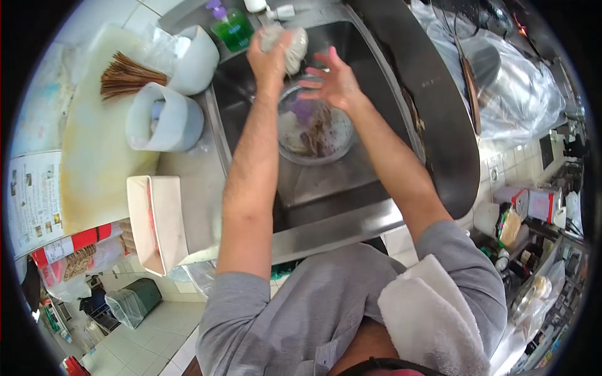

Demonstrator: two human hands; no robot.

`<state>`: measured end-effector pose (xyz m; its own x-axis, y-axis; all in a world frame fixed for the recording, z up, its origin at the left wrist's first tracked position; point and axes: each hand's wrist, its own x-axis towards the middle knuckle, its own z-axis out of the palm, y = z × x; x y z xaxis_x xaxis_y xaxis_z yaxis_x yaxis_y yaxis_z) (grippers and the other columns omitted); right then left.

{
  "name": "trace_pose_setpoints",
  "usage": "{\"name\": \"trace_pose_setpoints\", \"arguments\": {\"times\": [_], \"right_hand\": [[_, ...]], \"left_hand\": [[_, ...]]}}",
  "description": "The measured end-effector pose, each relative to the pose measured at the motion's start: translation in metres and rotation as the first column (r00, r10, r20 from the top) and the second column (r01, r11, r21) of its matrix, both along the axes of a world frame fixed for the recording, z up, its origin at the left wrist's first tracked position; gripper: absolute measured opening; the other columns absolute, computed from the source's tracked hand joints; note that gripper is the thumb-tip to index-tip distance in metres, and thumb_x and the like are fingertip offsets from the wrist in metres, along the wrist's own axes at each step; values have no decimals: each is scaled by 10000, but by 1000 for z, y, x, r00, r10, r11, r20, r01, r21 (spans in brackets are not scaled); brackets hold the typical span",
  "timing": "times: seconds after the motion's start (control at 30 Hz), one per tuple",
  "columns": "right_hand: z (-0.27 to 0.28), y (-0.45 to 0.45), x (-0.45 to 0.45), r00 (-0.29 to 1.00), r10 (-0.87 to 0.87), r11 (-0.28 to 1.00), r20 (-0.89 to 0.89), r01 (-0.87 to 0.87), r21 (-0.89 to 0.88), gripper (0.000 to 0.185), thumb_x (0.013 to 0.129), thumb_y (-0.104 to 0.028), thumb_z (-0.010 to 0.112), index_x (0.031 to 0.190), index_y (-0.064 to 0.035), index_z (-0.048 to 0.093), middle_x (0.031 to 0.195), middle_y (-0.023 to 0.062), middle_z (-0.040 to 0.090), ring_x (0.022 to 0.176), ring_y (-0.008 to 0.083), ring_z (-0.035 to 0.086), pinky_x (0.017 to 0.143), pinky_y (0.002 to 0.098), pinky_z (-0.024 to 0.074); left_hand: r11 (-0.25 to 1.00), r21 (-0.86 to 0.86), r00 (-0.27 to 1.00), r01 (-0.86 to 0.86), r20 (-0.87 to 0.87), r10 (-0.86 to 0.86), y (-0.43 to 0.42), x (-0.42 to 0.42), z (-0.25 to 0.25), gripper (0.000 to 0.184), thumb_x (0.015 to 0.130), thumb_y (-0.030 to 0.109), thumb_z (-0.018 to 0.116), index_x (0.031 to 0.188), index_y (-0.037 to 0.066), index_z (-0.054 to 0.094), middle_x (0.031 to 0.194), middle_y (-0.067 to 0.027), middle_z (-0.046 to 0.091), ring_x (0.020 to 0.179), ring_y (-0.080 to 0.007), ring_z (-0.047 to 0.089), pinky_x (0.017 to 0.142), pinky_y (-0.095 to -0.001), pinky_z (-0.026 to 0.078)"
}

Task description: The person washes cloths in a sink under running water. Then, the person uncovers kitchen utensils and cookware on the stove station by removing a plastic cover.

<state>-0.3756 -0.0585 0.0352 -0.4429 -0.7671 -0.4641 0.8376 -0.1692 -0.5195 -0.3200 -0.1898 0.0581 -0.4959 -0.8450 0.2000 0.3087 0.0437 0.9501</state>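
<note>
My left hand [268, 62] is closed round a wadded, wet-looking off-white cloth [292, 51] at the far side of the steel sink [307, 185]. My right hand [335, 83] hovers to the right of the cloth, palm turned toward it, fingers spread and holding nothing. Below both hands a round basin [313, 160] stands in the sink. Cloudy, sudsy water fills it, with a brown cloth-like piece [320, 133] and something purple [304, 109] in it; their exact kind is unclear.
A green soap pump bottle [233, 30] stands by the faucet [276, 10]. On the left are white tubs [166, 119], a bundle of brown sticks [130, 78] and a cream rectangular bin [164, 219]. Plastic sheeting [511, 88] covers things on the right.
</note>
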Motion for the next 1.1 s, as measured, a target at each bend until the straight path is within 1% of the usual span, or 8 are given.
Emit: {"name": "trace_pose_setpoints", "arguments": {"times": [0.13, 0.3, 0.37, 0.57, 0.77, 0.87, 1.03, 1.1], "right_hand": [[-31, -80, -28, 979, 201, 848, -38, -193, -493, 749, 793, -714, 380, 1211, -104, 497, 1182, 154, 527, 1058, 359, 512, 875, 573, 402], [-102, -134, -24, 963, 7, 922, -268, -110, -372, 393, 837, -382, 556, 1059, -59, 578, 1008, 104, 612, 876, 274, 607, 724, 392, 505], [-81, -137, -17, 764, -71, 988, -642, -35, -151, 316, 804, -309, 583, 996, -58, 605, 983, 110, 622, 857, 270, 614, 706, 380, 499], [-12, -114, 11, 263, 136, 850, -955, 465, 249, 287, 682, -282, 649, 849, -50, 628, 876, 178, 615, 792, 352, 609, 699, 434, 474], [-38, -100, -17, 28, 246, 915, -969, 324, 242, 306, 714, -327, 646, 866, -62, 621, 860, 153, 619, 806, 348, 606, 719, 414, 471], [-28, -92, -29, 929, -56, 989, -366, 102, 108, 467, 887, -446, 502, 1132, -49, 502, 1098, 71, 547, 1000, 234, 542, 851, 411, 446], [-33, -73, -11, 995, 74, 992, -72, -81, -100, 515, 890, -529, 443, 1235, -148, 434, 1222, 70, 494, 1091, 239, 497, 929, 448, 393], [-15, -63, -5, 997, 81, 973, 20, -83, 215, 465, 898, -510, 441, 1222, -176, 443, 1219, 62, 497, 1103, 232, 492, 935, 469, 389]], "left_hand": [[680, -729, 908, -79, 229, 352, 34, 3, -13, 661, 609, 281, 792, 1160, 41, 519, 1146, -171, 508, 1096, -280, 488, 890, -413, 408], [506, -824, 814, -255, 100, 572, 16, 3, -29, 570, 730, 359, 723, 1109, -19, 527, 1156, -175, 516, 1060, -239, 509, 879, -370, 405], [880, -207, 869, -428, 173, 463, -6, -6, -47, 438, 802, 323, 653, 1052, -22, 553, 1034, -153, 580, 929, -229, 569, 792, -359, 453], [796, 599, 983, -86, -79, 166, -32, -5, -61, 245, 864, 241, 538, 995, 41, 591, 944, -95, 612, 825, -211, 597, 704, -352, 491], [644, 722, 960, 253, -103, -262, -33, 1, -57, 301, 877, 359, 538, 985, 80, 575, 928, -61, 597, 869, -209, 588, 778, -370, 475], [744, 598, 952, 297, -130, -276, -24, 0, -50, 354, 842, 370, 604, 1027, 70, 566, 972, -58, 594, 907, -199, 580, 802, -370, 465], [962, 245, 978, 119, 140, -157, -30, -3, -58, 496, 706, 154, 749, 1129, 21, 526, 983, -74, 620, 855, -189, 608, 740, -329, 494], [982, 172, 988, 72, 121, -93, -28, -4, -51, 473, 692, 133, 737, 1102, -1, 544, 938, -84, 635, 805, -187, 620, 700, -309, 504]]}}
